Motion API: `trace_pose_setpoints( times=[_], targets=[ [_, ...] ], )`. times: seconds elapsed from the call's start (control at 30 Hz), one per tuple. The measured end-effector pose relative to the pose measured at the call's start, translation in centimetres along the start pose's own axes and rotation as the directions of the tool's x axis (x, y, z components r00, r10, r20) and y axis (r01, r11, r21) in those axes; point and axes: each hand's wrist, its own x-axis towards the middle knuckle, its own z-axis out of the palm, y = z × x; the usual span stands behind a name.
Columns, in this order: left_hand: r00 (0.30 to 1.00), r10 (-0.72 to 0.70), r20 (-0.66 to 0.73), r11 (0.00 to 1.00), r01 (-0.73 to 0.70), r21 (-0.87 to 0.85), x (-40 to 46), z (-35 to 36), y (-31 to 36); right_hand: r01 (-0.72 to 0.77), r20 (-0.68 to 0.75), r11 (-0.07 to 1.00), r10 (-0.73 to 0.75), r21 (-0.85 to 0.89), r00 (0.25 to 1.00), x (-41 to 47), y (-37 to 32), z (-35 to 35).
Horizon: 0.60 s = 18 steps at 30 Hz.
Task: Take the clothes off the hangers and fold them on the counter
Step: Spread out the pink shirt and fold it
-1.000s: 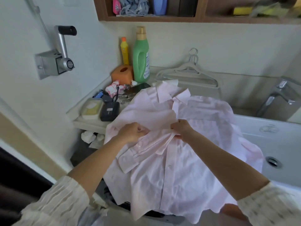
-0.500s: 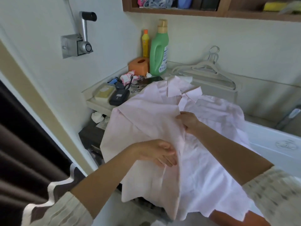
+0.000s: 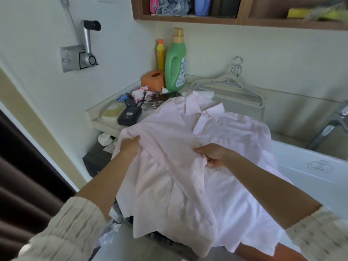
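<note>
Both my hands, left (image 3: 130, 147) at 9 o'clock, right (image 3: 211, 156) at 3, fingers pinching the shirt (image 3: 169, 166); overhanging hem may drag it off the tabletop.

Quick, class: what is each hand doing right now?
Left hand: grips the pink shirt at its shoulder.
Right hand: pinches the shirt's front edge.

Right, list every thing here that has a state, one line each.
Pale pink collared cotton shirt: off its hanger, spread over the counter, left front panel folded across.
Left hand: grips the shirt's left shoulder edge.
Right hand: pinches the folded fabric at the middle.
White plastic hangers: bare, leaning against the wall.
Green plastic detergent bottle: upright, capped.
Yellow plastic bottle: upright, capped.
</note>
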Motion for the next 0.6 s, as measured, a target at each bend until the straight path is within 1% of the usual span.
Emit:
trace_pose_setpoints(
  times=[0.07,0.2,0.27,0.33,0.4,0.43,0.5,0.53,0.57,0.6],
  targets=[
    [0.999,-0.035,0.021,0.993,0.037,-0.114,0.9,-0.3,0.6,0.006,0.054,0.997,-0.01,0.079,0.998,-0.3,0.1,0.2],
    [0.994,-0.068,0.085,0.98,0.082,-0.183,2.8,-0.5,1.3,0.047,0.045,0.984,-0.056,0.173,0.997,-0.1,-0.1,0.3],
    [0.991,-0.07,0.116,0.969,0.095,-0.227,3.5,-0.5,1.5,0.059,0.052,0.987,-0.067,0.148,0.996,-0.1,-0.2,0.3],
    [0.987,-0.075,0.146,0.969,0.106,-0.222,3.9,-0.6,1.7,0.084,0.054,0.995,-0.087,0.052,0.995,0.2,0.0,0.4],
    [0.98,-0.057,0.19,0.973,0.097,-0.208,4.8,-0.8,2.0,0.132,-0.005,0.991,-0.133,-0.019,0.991,0.4,-0.2,0.7],
    [0.979,-0.038,0.198,0.974,0.081,-0.213,5.2,-1.0,2.1,0.173,-0.045,0.985,-0.174,-0.01,0.984,0.4,-0.4,0.8],
    [0.984,-0.014,0.176,0.972,0.055,-0.226,6.2,-1.6,2.7,0.258,-0.129,0.963,-0.247,0.083,0.96,0.4,-1.5,0.9],
    [0.988,-0.011,0.155,0.973,0.046,-0.224,6.6,-1.8,2.8,0.278,-0.143,0.952,-0.26,0.125,0.955,0.3,-2.0,0.7],
    [0.991,-0.004,0.134,0.975,0.034,-0.219,6.7,-2.0,2.8,0.273,-0.131,0.952,-0.256,0.14,0.958,0.2,-2.2,0.5],
    [0.992,0.008,0.123,0.977,0.018,-0.213,6.9,-2.0,2.7,0.239,-0.102,0.964,-0.228,0.116,0.968,0.0,-2.2,0.4]
  ],
)
